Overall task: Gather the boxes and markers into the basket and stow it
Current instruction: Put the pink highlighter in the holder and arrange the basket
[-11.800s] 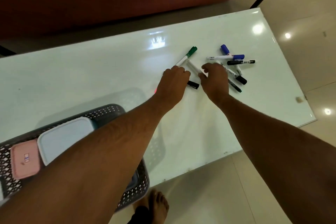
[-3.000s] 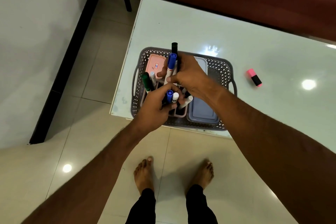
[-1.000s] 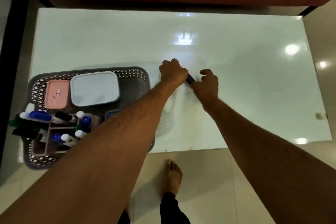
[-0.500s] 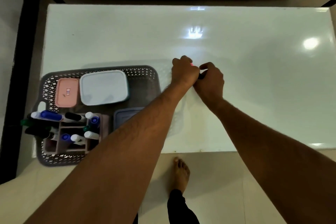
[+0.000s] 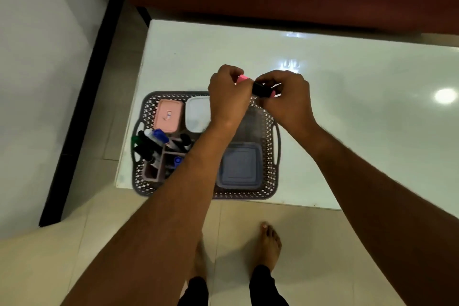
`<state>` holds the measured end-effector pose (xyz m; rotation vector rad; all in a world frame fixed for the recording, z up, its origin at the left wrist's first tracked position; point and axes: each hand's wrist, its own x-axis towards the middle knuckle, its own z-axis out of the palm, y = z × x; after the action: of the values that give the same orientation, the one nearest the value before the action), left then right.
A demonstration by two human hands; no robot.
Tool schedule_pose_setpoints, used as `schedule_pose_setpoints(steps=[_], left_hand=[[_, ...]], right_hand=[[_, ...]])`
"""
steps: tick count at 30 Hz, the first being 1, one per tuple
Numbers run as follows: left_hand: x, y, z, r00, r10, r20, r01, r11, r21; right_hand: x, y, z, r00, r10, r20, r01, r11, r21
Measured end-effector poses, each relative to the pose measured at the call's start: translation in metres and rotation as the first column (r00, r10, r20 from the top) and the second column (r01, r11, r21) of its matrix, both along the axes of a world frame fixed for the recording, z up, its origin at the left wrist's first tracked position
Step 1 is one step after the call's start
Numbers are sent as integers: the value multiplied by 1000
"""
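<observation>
A: Grip state, fast?

B: Both hands held one pink marker (image 5: 242, 79) with a black cap (image 5: 260, 89). Left hand (image 5: 228, 97) was curled round the pink barrel, right hand (image 5: 283, 97) curled round the cap end. Neither grip was wide; both were closed on the same thing.

A: Where was the marker?

B: Up in the air between the two grips, off the counter (image 5: 347, 131). Long axis ran left to right, hand to hand, slightly tilted, cap end lower. Couldn't tell whether the cap was seated fully or being pushed on.

A: And the basket (image 5: 269, 131)?

B: Directly below and toward the person from both grips, at the near left corner of the counter. Pink box (image 5: 168, 117), white box (image 5: 197, 114) and blue box (image 5: 239, 164) lay in it. A holder (image 5: 159, 169) with other markers (image 5: 159, 139) stood in its left part, below and left of the left grip.

A: Which hand was nearer the holder?

B: Left. My guess: capping step, then the drop. The marker lay sideways, so it would need tipping upright for a holder slot, or it could just go flat in the bare middle of the basket right under the grips.

A: Progress?

B: Looked like the last loose marker. Stowing not yet done.
</observation>
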<state>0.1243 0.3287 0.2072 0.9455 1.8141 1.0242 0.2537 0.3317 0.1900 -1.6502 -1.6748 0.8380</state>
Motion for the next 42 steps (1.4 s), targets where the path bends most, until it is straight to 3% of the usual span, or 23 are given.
schedule_pose_setpoints(steps=[4, 8, 14, 21, 29, 36, 39, 42], left_hand=[[-63, -34, 20, 998, 64, 10, -64, 998, -12], [-106, -73, 33, 981, 92, -170, -101, 994, -45], [-131, -123, 31, 958, -10, -287, -24, 993, -117], [-141, -146, 9, 954, -153, -259, 94, 969, -228], [-142, -155, -9, 953, -211, -220, 154, 956, -249], [-141, -156, -9, 944, -197, -265, 135, 963, -235], [-141, -156, -9, 937, -172, -305, 97, 965, -243], [-138, -154, -5, 936, -121, -332, 45, 973, -228]], right_hand=[[-48, -16, 28, 984, 114, -136, -119, 993, -28], [-85, -32, 39, 976, 188, -112, -190, 982, -11], [-122, -66, 40, 932, 347, 105, -339, 936, -91], [-147, -78, 31, 693, 580, 429, -522, 813, -256], [-161, -76, 28, 580, 633, 512, -520, 772, -366], [-156, -80, 30, 634, 630, 449, -530, 777, -341], [-148, -80, 29, 774, 537, 335, -470, 842, -265], [-134, -78, 27, 945, 311, 106, -286, 937, -200]])
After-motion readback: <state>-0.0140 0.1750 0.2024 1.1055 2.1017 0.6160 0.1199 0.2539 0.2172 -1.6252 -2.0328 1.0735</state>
